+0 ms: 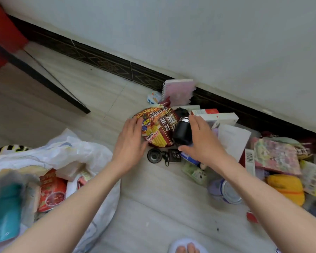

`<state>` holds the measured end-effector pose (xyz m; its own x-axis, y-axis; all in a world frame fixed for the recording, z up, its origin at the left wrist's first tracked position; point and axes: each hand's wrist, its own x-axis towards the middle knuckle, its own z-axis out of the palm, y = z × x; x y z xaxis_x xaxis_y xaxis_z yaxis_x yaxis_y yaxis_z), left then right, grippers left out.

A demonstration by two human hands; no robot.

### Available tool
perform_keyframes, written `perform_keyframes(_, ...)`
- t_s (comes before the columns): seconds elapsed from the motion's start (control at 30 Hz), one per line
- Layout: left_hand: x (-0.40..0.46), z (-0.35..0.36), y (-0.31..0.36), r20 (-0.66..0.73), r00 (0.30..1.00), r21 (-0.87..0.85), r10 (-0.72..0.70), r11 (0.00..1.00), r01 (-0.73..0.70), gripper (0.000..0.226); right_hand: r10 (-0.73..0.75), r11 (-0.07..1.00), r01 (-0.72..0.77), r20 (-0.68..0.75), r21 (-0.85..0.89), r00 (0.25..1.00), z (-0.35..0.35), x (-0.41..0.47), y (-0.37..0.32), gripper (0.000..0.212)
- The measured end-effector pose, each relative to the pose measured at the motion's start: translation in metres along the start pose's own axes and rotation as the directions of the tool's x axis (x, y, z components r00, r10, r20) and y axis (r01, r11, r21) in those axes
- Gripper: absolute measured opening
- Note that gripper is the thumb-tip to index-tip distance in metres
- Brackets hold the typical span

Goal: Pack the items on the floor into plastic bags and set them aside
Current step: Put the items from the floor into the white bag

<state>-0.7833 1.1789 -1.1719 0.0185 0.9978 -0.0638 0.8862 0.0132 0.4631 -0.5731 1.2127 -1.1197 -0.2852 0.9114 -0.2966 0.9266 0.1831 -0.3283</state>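
A red and yellow noodle packet lies on the floor tiles, with a black bottle right beside it. My left hand has straight fingers touching the packet's left edge. My right hand is spread over the bottle's right side, thumb below it, fingers not closed round it. A white plastic bag lies open at the left, holding a red packet and a teal item.
Several loose items crowd the floor to the right: white boxes, a pink notebook leaning on the wall, a colourful pouch, a yellow object, a round tin. A black lid lies near my hands.
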Motion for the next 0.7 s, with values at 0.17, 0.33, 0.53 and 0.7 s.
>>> perform_keyframes(0.17,0.051,0.008,-0.006,0.055,0.998,-0.051,-0.039,0.998,0.042,0.070,0.048,0.998,-0.048,0.020,0.039,0.999,0.007,0.019,-0.002,0.092)
perform_keyframes(0.33,0.073,0.013,0.000,0.123,0.975,-0.087,-0.187,0.976,0.198,0.067,0.070,0.995,-0.068,-0.016,0.074,0.997,0.012,0.021,-0.001,0.087)
perform_keyframes(0.53,0.072,-0.012,0.010,0.036,0.961,-0.052,-0.274,0.960,0.275,0.025,0.044,0.996,-0.045,0.011,0.073,0.999,0.012,0.017,-0.005,0.086)
perform_keyframes(0.7,0.036,-0.040,0.017,-0.007,0.980,-0.177,-0.196,0.965,0.192,0.018,0.014,0.998,-0.012,-0.024,0.063,1.000,0.006,-0.005,-0.021,0.085)
